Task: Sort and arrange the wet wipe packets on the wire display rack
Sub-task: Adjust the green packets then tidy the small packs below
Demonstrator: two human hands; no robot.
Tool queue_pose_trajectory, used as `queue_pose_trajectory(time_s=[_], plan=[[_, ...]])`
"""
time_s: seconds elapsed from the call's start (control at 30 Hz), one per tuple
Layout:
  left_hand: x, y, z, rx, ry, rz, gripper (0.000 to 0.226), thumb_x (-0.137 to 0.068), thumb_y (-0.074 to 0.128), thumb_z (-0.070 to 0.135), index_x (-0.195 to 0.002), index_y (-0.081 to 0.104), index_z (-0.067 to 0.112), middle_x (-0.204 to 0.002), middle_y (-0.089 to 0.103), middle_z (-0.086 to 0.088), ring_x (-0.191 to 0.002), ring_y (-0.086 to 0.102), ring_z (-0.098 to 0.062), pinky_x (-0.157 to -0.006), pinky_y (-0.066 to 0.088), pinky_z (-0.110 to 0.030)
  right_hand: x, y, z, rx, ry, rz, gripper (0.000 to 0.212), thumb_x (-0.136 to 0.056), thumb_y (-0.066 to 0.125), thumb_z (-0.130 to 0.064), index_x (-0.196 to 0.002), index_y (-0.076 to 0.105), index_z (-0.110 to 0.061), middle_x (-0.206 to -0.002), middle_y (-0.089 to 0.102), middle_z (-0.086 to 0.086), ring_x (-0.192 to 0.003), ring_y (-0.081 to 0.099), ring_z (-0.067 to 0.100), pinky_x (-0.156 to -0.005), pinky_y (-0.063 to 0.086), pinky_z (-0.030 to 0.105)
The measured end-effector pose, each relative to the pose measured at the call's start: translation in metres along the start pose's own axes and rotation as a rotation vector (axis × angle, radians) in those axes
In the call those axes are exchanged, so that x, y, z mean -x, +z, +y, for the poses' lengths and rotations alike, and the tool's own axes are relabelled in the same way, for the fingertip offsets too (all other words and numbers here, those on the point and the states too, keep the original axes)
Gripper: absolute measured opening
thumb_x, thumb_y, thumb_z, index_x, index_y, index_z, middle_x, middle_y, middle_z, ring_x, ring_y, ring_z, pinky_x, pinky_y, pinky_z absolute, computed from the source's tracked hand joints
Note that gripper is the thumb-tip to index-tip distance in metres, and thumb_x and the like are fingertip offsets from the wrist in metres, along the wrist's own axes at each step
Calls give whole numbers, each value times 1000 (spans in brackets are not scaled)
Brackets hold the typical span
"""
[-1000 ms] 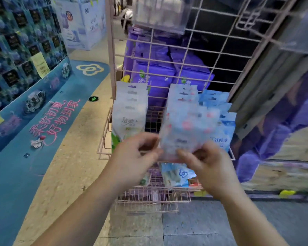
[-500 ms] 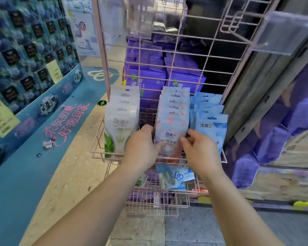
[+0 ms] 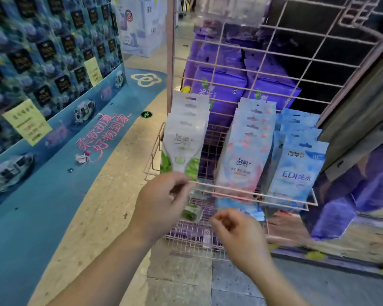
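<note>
My left hand pinches the bottom of the green wipe packet on the pink wire rack, while my right hand hangs loosely curled, empty.

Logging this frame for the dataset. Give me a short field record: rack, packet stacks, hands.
rack: pink wire rack, packets standing in its upper basket
left stack: green-and-white packets
middle stack: pink-and-white packets
right stack: blue packets
left hand: fingertips at the green stack's bottom edge; grip unclear
right hand: loosely curled, holds nothing, below the basket
behind rack: purple packs
</note>
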State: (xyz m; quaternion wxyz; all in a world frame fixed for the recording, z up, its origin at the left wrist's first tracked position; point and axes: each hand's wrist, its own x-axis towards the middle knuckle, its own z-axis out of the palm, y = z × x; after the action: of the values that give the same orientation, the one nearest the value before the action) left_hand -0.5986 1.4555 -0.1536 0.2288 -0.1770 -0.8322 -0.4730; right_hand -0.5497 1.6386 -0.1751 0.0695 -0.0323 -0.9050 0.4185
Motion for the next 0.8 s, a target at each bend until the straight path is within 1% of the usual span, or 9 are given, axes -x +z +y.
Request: queue_pose_trajectory(time_s=[0.1,0.17,0.23,0.33,0.5,0.57,0.63,0.7,0.8], plan=[[25,-3,-37,-106,-46,-157,6,-86,57,30,-87,63,29,-77,63,12,-73,55,-1,-62,44,-17,-15,54,29,-12,320,-172,8,-87,64,-28,-95,67,-25,-78,70,-11,-70,61,0,-64,41,19],[33,4,-61,-125,-214,-282,5,-85,63,25,-86,68,26,-78,62,16,-73,55,-2,-62,41,-16,-38,81,41,88,465,-235,41,-93,53,-38,-124,50,-12,-106,70,10,-89,65,22,-76,48,27],[33,11,-81,-110,-430,-347,6,-85,65,22,-89,70,23,-84,66,12,-77,59,-7,-64,40,-14,-57,103,45,132,584,-333,52,-94,45,-46,-137,33,-18,-114,66,16,-81,64,26,-66,49,30],[27,19,-100,-142,-532,-413,16,-84,66,20,-100,68,21,-105,69,0,-87,62,-13,-73,41,-17,-69,120,40,-182,738,-245,37,-92,57,-27,-127,47,-20,-101,66,9,-59,58,18,-46,40,25],[28,26,-114,-443,-211,-634,68,-72,72,40,-134,48,26,-139,50,-1,-130,38,-26,-107,28,-35,-48,107,18,-564,791,2,12,-89,59,-6,-94,65,-14,-62,60,0,-39,46,6,-36,36,19],[30,26,-117,-559,-185,-695,68,-72,68,40,-135,44,32,-143,45,6,-134,36,-23,-111,22,-45,-31,93,6,-704,760,-4,11,-89,57,-6,-94,63,-14,-50,54,-1,-37,44,8,-36,34,22],[32,22,-117,-510,-188,-670,47,-74,67,29,-120,57,34,-127,59,10,-121,50,-18,-105,29,-42,-13,77,-3,-811,700,-78,10,-87,63,-10,-96,63,-14,-56,57,1,-45,50,11,-43,38,26],[38,14,-115,-304,-247,-645,30,-74,68,21,-101,66,33,-101,68,12,-96,61,-14,-79,43,-29,3,61,-10,-842,620,-124,33,-78,74,-29,-107,60,-24,-66,62,1,-51,54,14,-47,41,27],[39,-9,-103,49,-405,-769,15,-73,76,32,-82,66,39,-72,65,19,-68,59,-4,-60,45,-27,22,39,-15,-523,401,-172,60,-64,78,-50,-117,53,-37,-62,59,-6,-55,51,7,-52,40,22]])
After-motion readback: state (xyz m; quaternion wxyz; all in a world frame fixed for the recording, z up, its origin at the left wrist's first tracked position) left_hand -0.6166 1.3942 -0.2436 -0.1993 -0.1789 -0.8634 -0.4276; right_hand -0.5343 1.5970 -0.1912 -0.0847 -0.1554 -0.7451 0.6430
